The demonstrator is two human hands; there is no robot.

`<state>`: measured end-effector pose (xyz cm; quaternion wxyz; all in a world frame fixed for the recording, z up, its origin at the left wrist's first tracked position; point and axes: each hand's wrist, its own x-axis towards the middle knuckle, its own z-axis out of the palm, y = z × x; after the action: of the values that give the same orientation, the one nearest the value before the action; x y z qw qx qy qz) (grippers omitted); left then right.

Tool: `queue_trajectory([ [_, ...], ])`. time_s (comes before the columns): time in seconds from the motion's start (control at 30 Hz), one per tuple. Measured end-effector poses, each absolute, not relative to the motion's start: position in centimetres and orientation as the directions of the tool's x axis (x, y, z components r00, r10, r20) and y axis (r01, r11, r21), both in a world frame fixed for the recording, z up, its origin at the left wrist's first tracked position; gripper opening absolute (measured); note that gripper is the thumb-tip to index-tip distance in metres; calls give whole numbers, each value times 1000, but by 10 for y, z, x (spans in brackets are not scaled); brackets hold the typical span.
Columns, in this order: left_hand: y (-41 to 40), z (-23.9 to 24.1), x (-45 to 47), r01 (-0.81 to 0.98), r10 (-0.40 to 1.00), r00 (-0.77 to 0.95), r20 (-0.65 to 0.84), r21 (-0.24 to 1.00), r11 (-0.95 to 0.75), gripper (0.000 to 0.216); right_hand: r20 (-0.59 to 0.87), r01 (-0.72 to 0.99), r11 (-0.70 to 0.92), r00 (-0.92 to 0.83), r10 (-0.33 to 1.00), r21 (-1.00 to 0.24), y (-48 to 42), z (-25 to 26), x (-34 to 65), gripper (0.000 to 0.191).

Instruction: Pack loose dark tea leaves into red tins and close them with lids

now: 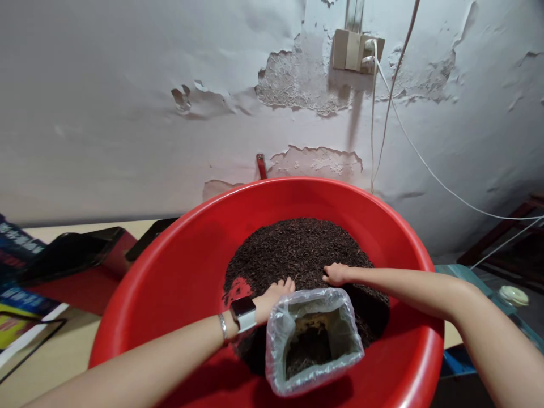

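Head view, catalogued from where I stand beside the table (80,334). Item: one large red plastic basin (187,272), set close to the peeling wall (127,113). Contents: a broad mound of dark, shredded leaf (301,243), perhaps loose tea, though the view is too coarse to be sure; it covers the basin's floor, with a small red patch showing through at left. Item: one box lined with clear plastic (278,343), mouth upward, at the near side of the basin; more dark leaf lies inside. Left hand (278,288): fingers extended, laid low at the mound just beyond the box; wrist bears a smartwatch (243,313) and a silver bracelet (223,327). Right hand (338,274): fingers curled down at the mound, right of the left hand; whether they grip any leaf, I cannot tell. Fixture: a beige wall socket (357,52), white plugs inserted.
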<state>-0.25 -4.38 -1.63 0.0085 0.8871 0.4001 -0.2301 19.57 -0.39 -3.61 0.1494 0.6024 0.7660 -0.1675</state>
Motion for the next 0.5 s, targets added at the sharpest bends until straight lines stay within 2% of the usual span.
queue_trajectory([
  [0.13,-42,-21,-6,713,702,591,-397,-149,-685,43,-468,971,233,-233,852,-58,-7,-33,195,36],
  [0.3,-36,-36,-10,714,700,605,-380,-130,-688,43,-406,968,240,-251,878,-80,-4,-28,193,34],
  [0.4,-33,-44,-12,720,705,598,-381,-131,-681,45,-278,954,267,-295,914,-135,4,-3,184,33],
  [0.5,-31,-49,-13,729,708,591,-386,-120,-674,46,-88,906,364,-389,917,-216,3,40,173,35],
])
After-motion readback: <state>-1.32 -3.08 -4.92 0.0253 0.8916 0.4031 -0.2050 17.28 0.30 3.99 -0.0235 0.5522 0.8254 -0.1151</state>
